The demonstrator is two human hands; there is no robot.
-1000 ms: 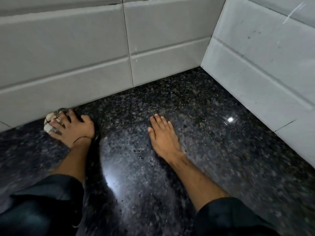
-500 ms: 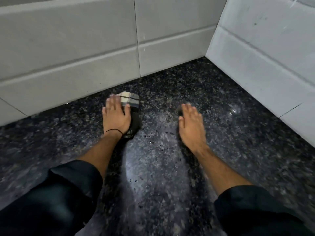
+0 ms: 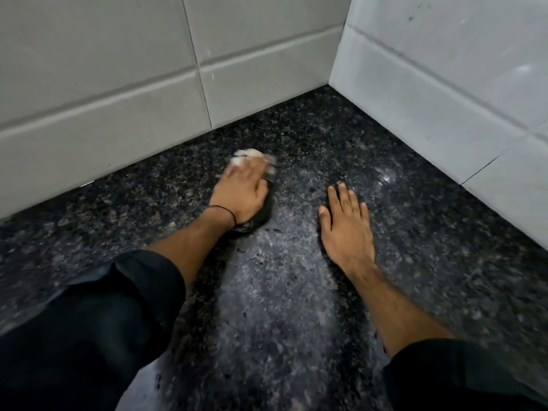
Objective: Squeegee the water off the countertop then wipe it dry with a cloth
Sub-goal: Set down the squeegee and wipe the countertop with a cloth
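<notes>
The countertop (image 3: 415, 232) is dark speckled granite that runs into a tiled corner. My left hand (image 3: 243, 191) presses down on a bunched cloth (image 3: 252, 157); its pale end pokes out past my fingertips, blurred by motion, and a darker part shows under my wrist. A thin black band circles that wrist. My right hand (image 3: 347, 229) lies flat on the stone to the right, fingers apart and holding nothing. A few water drops (image 3: 246, 249) sit just below the cloth. No squeegee is in view.
White wall tiles (image 3: 118, 84) rise behind the counter and a second tiled wall (image 3: 444, 84) closes it on the right, meeting in a corner. Black sleeves cover both forearms at the bottom. A lamp's glare lies on the stone between my arms.
My left hand has swept the cloth from the far left by the back wall rightward to the middle. My right hand has stayed flat on the counter.
</notes>
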